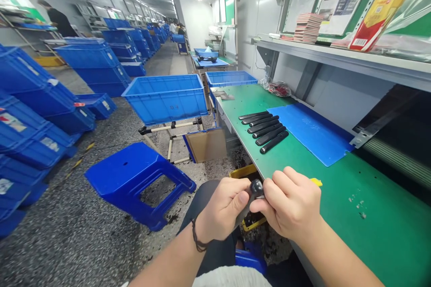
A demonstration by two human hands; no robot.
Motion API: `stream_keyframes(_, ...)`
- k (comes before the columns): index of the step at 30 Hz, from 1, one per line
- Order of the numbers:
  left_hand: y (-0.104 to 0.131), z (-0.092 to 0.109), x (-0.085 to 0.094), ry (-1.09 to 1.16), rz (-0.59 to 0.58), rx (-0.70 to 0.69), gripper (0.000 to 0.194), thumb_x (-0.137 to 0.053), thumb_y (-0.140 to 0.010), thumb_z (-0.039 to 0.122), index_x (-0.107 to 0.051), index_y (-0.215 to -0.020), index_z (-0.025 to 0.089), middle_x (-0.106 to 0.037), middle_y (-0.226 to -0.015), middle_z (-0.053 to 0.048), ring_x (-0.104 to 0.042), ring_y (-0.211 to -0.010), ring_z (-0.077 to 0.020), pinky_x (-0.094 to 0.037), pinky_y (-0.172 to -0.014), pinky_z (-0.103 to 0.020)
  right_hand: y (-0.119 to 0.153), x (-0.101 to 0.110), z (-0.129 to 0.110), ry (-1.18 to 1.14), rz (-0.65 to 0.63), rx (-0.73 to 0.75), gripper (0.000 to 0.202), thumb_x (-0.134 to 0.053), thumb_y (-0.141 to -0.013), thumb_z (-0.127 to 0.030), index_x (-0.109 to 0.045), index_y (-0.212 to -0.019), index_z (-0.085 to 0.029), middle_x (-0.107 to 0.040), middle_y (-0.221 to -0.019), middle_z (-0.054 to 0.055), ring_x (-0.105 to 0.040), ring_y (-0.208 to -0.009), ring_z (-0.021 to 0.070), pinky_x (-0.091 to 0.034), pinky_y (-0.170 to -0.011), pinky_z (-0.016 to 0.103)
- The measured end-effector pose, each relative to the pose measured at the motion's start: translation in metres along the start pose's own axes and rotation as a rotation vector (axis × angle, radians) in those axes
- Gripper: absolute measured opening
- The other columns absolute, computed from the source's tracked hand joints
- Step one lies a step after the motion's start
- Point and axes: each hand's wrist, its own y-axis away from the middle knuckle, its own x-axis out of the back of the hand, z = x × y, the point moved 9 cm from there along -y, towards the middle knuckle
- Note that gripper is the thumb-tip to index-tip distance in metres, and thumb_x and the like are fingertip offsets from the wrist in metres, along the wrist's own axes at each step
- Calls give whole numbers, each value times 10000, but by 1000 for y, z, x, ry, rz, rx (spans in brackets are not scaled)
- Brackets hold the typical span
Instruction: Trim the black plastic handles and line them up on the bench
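My left hand point(227, 206) is closed around a black plastic handle-like part point(256, 187), whose rounded end sticks up beside the thumb. Closed as well, my right hand point(291, 202) grips a yellow-handled knife point(316, 182). Only the yellow butt shows past that hand, and a thin blade-like tip is near the black part; the fist hides the rest. Both hands are close together over my lap, at the bench's front edge. Farther along the green bench top point(336, 206), several similar long black parts point(264, 129) lie in a row, partly touching a blue sheet point(313, 132).
A blue stool point(131, 179) stands left of my legs, with a blue crate point(166, 98) on a pipe stand behind it. Stacked blue crates point(33, 94) line the left. A yellow crate point(243, 171) sits under the bench edge. The shelf point(336, 56) overhangs the bench's back.
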Motion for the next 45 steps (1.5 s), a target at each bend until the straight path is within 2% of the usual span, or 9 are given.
stream_keyframes(4, -1, -2, -8, 162, 62, 82, 567, -363, -1087, 573, -528, -734, 161, -449, -696, -6, -402, -635, -130, -312, -612, -285, 4, 1, 1, 71, 71, -40, 599, -312, -1115, -541, -532, -674, -202, -391, -614, 11, -257, -631, 177, -174, -600, 351)
stream_keyframes(9, 2, -13, -16, 320, 114, 240, 543, -400, -1079, 569, -497, -731, 163, -420, -697, 3, -334, -632, -120, -309, -592, -275, 5, -6, 2, 90, 59, -46, 609, -288, -1119, -535, -514, -659, -208, -404, -619, 18, -265, -638, 184, -187, -604, 353)
stream_keyframes(15, -1, -14, -10, 360, 207, 295, 559, -450, -1057, 594, -507, -709, 160, -451, -717, -11, -350, -653, -124, -323, -599, -270, 8, -15, -2, 56, 25, -45, 613, -280, -1117, -544, -508, -658, -209, -413, -631, 20, -266, -642, 187, -186, -601, 354)
stream_keyframes(21, -4, -23, 2, 382, 313, 369, 600, -483, -1010, 685, -488, -695, 174, -390, -660, 20, -308, -588, -108, -263, -532, -271, 11, -31, -9, -3, -72, -27, 609, -299, -1096, -613, -579, -746, -201, -465, -671, 26, -316, -661, 192, -205, -619, 349)
stream_keyframes(28, -10, -28, 16, 340, 438, 374, 623, -486, -1004, 698, -539, -690, 162, -459, -642, 9, -374, -572, -109, -306, -538, -274, 12, -38, -12, -13, -114, -30, 620, -292, -1099, -609, -560, -717, -200, -486, -679, 32, -321, -658, 189, -214, -623, 346)
stream_keyframes(39, -19, -31, 21, 538, 537, 393, 630, -575, -931, 747, -516, -662, 181, -402, -579, 32, -329, -491, -87, -256, -456, -249, 13, -46, -15, -61, -171, -30, 585, -318, -1105, -573, -535, -703, -208, -504, -673, 28, -352, -648, 180, -232, -619, 336)
stream_keyframes(45, -23, -32, 26, 539, 559, 408, 650, -576, -899, 793, -489, -655, 196, -411, -559, 35, -346, -459, -82, -276, -419, -238, 13, -47, -17, -65, -181, -24, 560, -336, -1109, -549, -523, -705, -208, -505, -672, 23, -355, -649, 177, -219, -618, 331)
